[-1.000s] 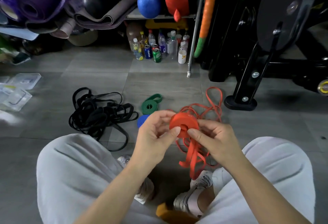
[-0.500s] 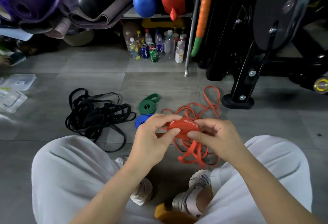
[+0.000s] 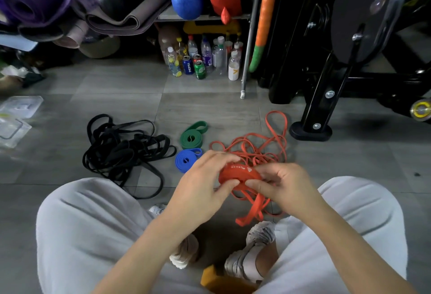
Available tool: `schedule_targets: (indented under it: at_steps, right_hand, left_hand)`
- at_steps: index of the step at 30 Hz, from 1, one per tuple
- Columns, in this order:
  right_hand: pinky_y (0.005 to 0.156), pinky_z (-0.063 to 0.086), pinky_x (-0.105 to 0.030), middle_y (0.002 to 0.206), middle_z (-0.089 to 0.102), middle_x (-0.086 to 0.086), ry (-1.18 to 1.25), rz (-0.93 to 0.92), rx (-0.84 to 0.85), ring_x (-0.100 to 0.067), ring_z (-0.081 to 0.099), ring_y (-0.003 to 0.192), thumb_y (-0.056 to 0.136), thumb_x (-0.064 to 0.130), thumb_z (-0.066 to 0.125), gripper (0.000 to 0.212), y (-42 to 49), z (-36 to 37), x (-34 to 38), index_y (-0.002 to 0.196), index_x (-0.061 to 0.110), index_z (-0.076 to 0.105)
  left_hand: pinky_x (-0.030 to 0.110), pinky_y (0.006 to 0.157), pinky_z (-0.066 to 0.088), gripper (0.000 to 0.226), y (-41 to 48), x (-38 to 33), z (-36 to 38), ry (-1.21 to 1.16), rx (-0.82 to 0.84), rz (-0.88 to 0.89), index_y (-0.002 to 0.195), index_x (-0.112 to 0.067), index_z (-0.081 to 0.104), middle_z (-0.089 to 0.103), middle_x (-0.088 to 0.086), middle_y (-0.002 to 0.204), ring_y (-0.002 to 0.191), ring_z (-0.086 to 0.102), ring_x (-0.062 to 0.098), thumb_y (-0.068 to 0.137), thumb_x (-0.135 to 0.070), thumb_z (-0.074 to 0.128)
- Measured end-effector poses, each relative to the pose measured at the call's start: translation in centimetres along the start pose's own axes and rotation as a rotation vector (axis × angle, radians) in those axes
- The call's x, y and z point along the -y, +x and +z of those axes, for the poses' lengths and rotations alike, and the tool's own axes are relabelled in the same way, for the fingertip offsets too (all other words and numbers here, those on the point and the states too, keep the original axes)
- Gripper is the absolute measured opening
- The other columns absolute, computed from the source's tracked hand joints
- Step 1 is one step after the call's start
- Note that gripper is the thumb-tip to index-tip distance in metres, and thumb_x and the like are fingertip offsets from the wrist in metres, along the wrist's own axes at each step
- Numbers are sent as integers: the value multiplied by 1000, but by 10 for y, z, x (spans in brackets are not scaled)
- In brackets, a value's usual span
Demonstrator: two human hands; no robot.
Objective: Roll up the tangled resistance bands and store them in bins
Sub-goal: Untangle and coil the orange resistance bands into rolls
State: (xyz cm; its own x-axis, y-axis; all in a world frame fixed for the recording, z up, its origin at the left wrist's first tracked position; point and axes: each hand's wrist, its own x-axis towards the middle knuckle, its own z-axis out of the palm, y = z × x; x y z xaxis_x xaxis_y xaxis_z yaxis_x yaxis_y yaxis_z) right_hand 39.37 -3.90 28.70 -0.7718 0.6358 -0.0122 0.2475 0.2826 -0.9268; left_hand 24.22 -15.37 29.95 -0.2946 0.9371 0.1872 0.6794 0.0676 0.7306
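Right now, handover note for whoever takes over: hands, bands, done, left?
Left hand and right hand: both pinch the orange roll, partly wound; its loose tail lies tangled on the floor under and beyond the hands.
Done: green roll and blue roll, on the floor left of the hands.
Left: finish orange, roll the black tangle, store all; nothing binned yet.
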Motion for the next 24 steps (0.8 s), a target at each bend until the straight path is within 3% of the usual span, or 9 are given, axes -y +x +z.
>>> schedule_targets:
  at_steps: [2,4,9,12,15,18,21,24]
  right_hand:
    - [62,51,-20,67,70,16,-67,-32,31,0,64,62,78,18,76,16,1,2,-3,74,32,70]
    - [56,45,-17,59,61,14,-116,-77,16,2,55,55,75,27,76,14,2,1,-3,67,27,66]
    - [70,54,-22,75,73,7,109,-12,-36,-7,69,70,64,32,74,19,3,-8,5,81,24,71]
    - [71,53,-19,70,72,13,124,18,-45,-1,67,68,65,21,78,16,0,-8,1,67,35,70]
    - [62,54,-17,65,69,18,68,47,-86,-3,64,63,71,8,78,42,-3,-5,-3,63,48,69]
    - [55,55,-20,71,72,4,111,70,-48,-19,68,63,74,5,76,26,-4,-5,-5,70,31,74]
    - [62,46,-11,69,72,12,3,50,39,1,64,62,75,8,77,11,-2,-1,-7,83,15,75]
    - [64,49,-16,70,71,10,-91,9,29,1,64,64,73,15,79,10,1,2,-8,80,21,74]
  left_hand:
    - [15,91,40,39,5,0,-3,229,80,181,120,-38,52,58,-17,115,108,51,1,82,-29,58]
    - [15,86,42,36,9,1,-5,244,121,229,119,-33,60,63,-13,110,103,54,3,84,-29,51]
    - [5,85,40,35,13,0,-7,-136,-18,53,107,-31,70,59,-30,96,98,56,-10,80,-10,69]
    - [5,81,43,57,14,-3,-6,-292,-75,-48,90,-56,66,65,-26,91,92,60,-7,76,-1,73]
    - [9,82,44,65,15,-1,-3,-284,-49,-99,85,-67,60,63,-32,94,89,61,-6,76,-4,74]
    - [14,86,44,56,14,1,-5,-162,53,-37,100,-61,59,62,-26,95,93,58,-5,78,-12,73]
    - [12,73,43,45,12,-1,-7,212,155,155,121,-46,56,56,-23,92,85,53,-1,79,-30,63]
    - [17,66,45,41,12,4,-10,418,163,280,123,-41,56,59,-16,95,85,59,6,82,-36,53]
